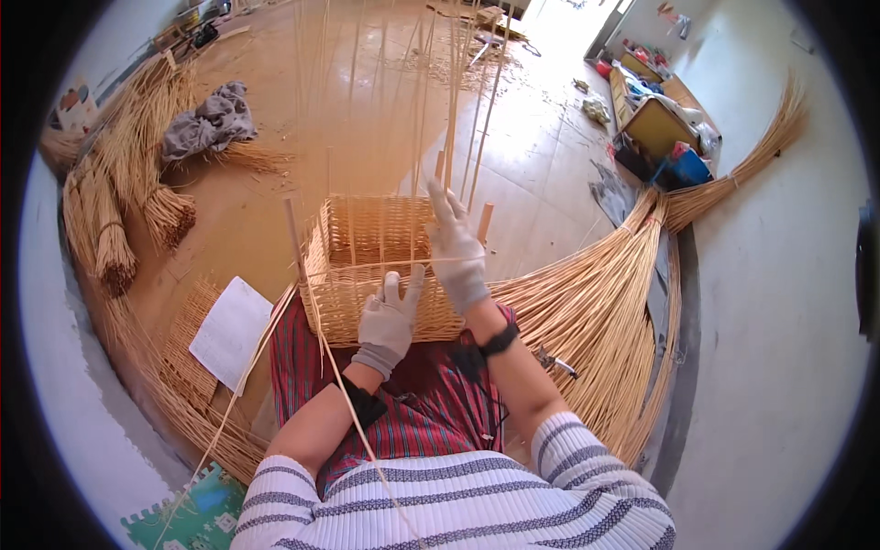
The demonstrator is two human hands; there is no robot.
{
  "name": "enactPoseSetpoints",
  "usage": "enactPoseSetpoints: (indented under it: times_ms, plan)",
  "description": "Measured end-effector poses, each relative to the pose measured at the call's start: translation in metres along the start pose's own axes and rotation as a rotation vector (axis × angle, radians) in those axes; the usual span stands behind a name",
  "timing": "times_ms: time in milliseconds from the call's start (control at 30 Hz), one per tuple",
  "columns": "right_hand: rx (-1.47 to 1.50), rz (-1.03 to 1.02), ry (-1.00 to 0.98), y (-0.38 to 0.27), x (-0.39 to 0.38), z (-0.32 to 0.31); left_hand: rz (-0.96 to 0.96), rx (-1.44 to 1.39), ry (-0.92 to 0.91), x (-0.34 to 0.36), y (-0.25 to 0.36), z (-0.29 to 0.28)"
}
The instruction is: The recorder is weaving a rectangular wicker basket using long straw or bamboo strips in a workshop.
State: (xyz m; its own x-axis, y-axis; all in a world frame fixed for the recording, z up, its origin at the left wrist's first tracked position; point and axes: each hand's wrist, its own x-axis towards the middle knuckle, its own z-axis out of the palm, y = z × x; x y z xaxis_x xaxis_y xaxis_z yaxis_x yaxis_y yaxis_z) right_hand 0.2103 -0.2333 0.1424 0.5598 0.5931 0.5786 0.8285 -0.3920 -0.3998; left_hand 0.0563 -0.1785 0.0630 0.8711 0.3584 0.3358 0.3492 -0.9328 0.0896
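Note:
A rectangular wicker basket [332, 307] with woven walls rests at my lap, its open top facing up. Tall thin upright stakes rise from its walls, and thicker wooden corner posts [485, 223] stand at its corners. My left hand [387, 321], in a pale glove, lies against the near wall with fingers stretched toward the rim. Beside the near right corner is my gloved right hand [456, 252], raised with its fingers extended upward among the stakes. One pale weaving strand [367, 267] runs along the near rim, past the left fingertips and across the right hand.
Fanned wicker rods [587, 321] lie to the right; tied bundles [115, 229] and a grey cloth [210, 122] lie at left. A white sheet [232, 332] is left of my lap. Long loose strands [353, 403] cross my left arm. A cluttered wooden box [658, 128] stands far right.

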Motion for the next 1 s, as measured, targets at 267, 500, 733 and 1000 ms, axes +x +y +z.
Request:
enactPoseSetpoints:
  times_ms: [267, 500, 733, 1000]
  plan:
    - [1.044, 0.582, 0.247, 0.072, -0.102, -0.019, 0.110, 0.202, -0.045, 0.017, 0.012, -0.003]
    - [1.153, 0.710, 0.119, 0.085, -0.120, -0.043, -0.101, -0.442, -0.096, 0.070, 0.063, -0.032]
    - [1.171, 0.876, -0.073, 0.135, -0.107, -0.019, -0.131, -0.611, -0.043, 0.091, 0.072, 0.006]
    - [0.610, 0.154, -0.231, 0.115, -0.017, 0.002, -0.266, -0.410, 0.313, 0.087, 0.101, 0.026]
